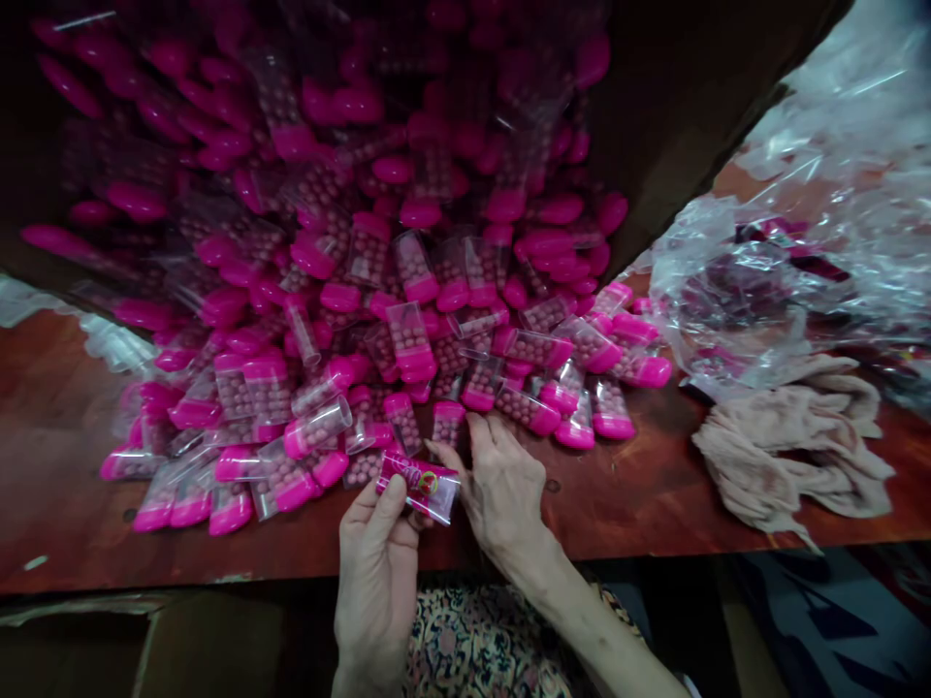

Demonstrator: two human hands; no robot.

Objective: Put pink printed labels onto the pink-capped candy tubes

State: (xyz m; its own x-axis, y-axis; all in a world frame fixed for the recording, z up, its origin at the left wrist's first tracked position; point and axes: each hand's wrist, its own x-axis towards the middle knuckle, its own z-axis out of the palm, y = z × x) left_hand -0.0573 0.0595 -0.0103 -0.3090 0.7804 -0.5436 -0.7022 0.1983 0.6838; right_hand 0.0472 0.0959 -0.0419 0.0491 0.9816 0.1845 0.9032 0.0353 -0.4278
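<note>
A heap of clear tubes (pixel 411 339) with hot-pink caps lies on the reddish-brown table (pixel 640 494), each tube filled with small pink balls and many sealed in clear film. My left hand (pixel 374 582) grips a labelled clear packet (pixel 418 483) between thumb and fingers at the heap's near edge. My right hand (pixel 501 485) is spread just to its right, the thumb near the packet's upper edge and the fingertips by the nearest tubes. It holds nothing that I can see.
The heap runs back into a large dark cardboard box (pixel 676 126) tilted over the table. Crumpled clear plastic (pixel 742 291) lies at the right, with a pale pink cloth (pixel 792 446) in front of it. Below the table's near edge are flattened cardboard (pixel 145 640) and my patterned clothing (pixel 480 645).
</note>
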